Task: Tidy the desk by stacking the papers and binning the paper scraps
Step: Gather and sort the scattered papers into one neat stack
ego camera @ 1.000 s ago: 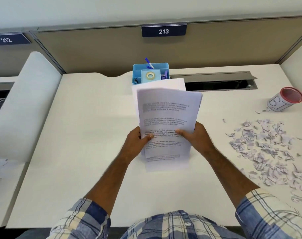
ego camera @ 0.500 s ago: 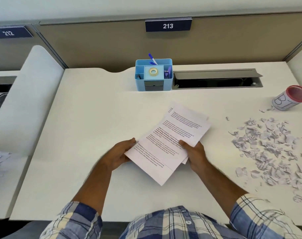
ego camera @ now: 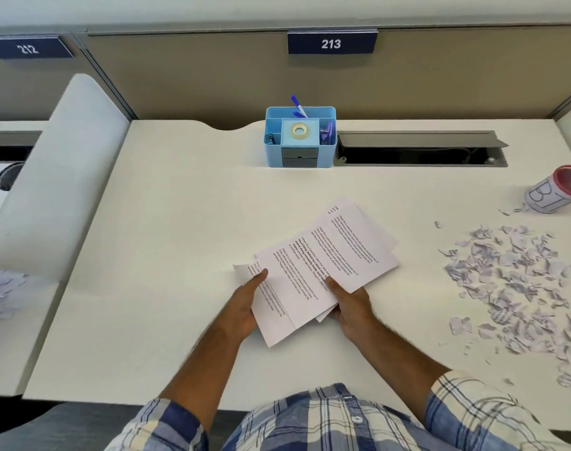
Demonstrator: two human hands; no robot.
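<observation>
**Both my hands on the sheaf of papers, mid-desk**

I hold the papers (ego camera: 320, 271) in both hands, low over the middle of the desk (ego camera: 180, 222), turned at a slant with the far corner pointing up and right. My left hand (ego camera: 245, 304) grips the near-left edge, thumb on top of the sheets; my right hand (ego camera: 349, 302) grips the near-right edge, thumb pressed on the printed face. The sheets are fanned, not squared: several corners stick out at the far and near ends.

The paper scraps (ego camera: 522, 288) lie scattered well to the right of my right hand, spreading toward the desk's right edge. Beyond them a cup (ego camera: 557, 190) with a red rim carries hand-drawn letters that look like "BI".

The printed text on the papers is too small to read. Signs on the partition read "213" (ego camera: 331, 43) and "212" (ego camera: 28, 48).

A blue organiser (ego camera: 300, 138) stands at the back edge, beside an open cable slot (ego camera: 417, 153). Bare desk stretches left of my hands up to a white divider (ego camera: 56, 177).
</observation>
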